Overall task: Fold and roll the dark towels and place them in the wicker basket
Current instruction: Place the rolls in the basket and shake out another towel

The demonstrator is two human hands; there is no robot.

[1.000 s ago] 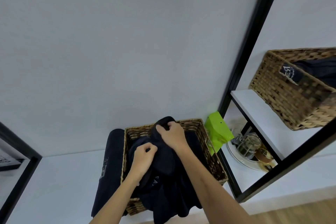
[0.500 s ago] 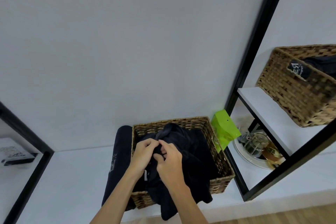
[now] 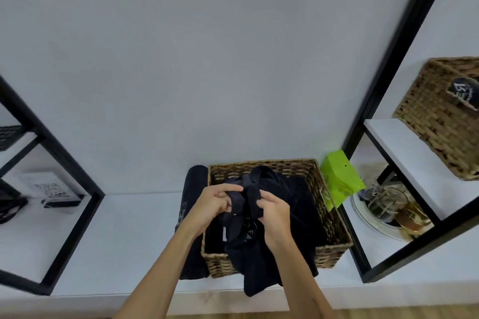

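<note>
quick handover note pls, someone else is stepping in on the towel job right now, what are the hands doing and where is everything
Left hand: grips a bunched fold of the dark towel above the basket.
Right hand: grips the same towel, close beside the left.
Rectangular woven wicker basket: on the white shelf, against the wall. The held towel lies loose inside and hangs over the near rim.
Rolled dark towel: lies on the shelf along the basket's left side, outside it.
Done: one towel rolled.
Left: fold and roll the held towel, seat both in the basket.
</note>
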